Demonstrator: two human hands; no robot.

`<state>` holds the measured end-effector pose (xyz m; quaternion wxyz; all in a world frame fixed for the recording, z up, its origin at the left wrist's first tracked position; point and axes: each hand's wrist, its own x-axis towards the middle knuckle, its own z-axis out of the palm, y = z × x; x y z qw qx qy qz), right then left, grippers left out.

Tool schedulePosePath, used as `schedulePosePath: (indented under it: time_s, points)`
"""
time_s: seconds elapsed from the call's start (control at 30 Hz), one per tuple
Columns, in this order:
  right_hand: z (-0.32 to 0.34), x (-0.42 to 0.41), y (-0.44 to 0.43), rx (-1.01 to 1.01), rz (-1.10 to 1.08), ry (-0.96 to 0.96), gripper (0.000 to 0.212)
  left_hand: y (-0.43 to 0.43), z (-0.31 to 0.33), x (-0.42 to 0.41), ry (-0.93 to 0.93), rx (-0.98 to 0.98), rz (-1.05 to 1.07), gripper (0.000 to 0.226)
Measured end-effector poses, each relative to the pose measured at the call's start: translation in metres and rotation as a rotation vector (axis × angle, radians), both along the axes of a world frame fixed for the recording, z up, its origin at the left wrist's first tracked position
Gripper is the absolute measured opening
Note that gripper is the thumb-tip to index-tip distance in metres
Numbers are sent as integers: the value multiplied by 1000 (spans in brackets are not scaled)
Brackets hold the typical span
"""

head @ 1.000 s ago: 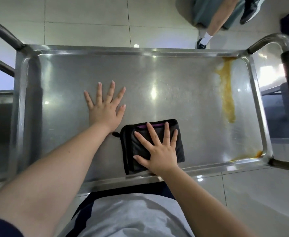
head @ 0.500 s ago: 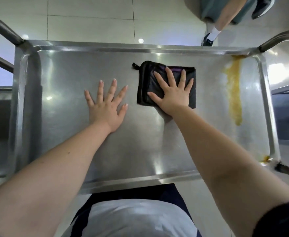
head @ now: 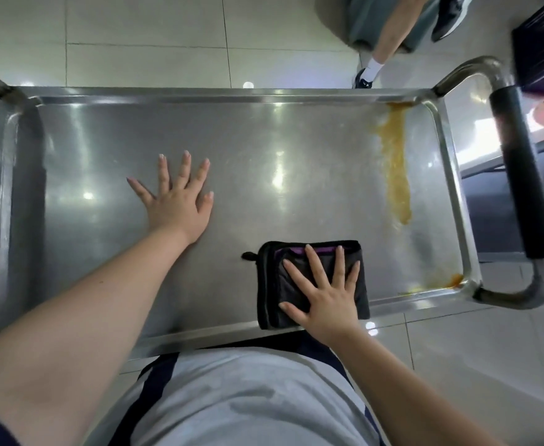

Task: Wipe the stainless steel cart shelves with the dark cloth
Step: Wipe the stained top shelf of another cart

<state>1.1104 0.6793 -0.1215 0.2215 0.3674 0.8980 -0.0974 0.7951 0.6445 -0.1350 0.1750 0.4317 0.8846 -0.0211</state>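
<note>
We press our right hand (head: 323, 300), fingers spread flat, on the folded dark cloth (head: 272, 284) at the near edge of the cart shelf (head: 296, 149), our left hand (head: 177, 206) lies flat on bare steel grasping nothing, and a yellow streak (head: 396, 175) runs beside the right edge.

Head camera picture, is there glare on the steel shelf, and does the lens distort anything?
In the head view, ceiling lights leave white glare spots on the shelf; the wide lens bows its rims and stretches the black handle at right; the dark cloth under the right hand and the orange smear look sharp.
</note>
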Motion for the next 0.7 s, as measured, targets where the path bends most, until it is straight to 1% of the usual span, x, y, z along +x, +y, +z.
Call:
schedulePosePath:
  time_s: [0.1, 0.2, 0.27, 0.37, 0.43, 0.47, 0.6, 0.7]
  points:
    - [2, 4, 3, -38, -1, 13, 73, 38, 1, 40, -15, 24, -76, 57]
    - [2, 7, 10, -57, 0, 41, 73, 73, -3, 66, -32, 22, -64, 55]
    - [0, 10, 16, -78, -7, 29, 74, 77, -10, 69, -4, 18, -34, 54]
    - [0, 14, 39, -58, -24, 33, 74, 71, -16, 70, 28, 30, -35, 54]
    - [1, 7, 76, -79, -55, -16, 73, 71, -17, 72, 24, 34, -31, 54]
    - [1, -3, 99, -52, -67, -25, 74, 71, -17, 72, 28, 36, -27, 54]
    - [-7, -81, 205, 41, -69, 60, 77, 76, -19, 72, 46, 21, -12, 54]
    - [-13, -127, 251, 68, -41, 87, 78, 78, -19, 72, 45, 16, 1, 54]
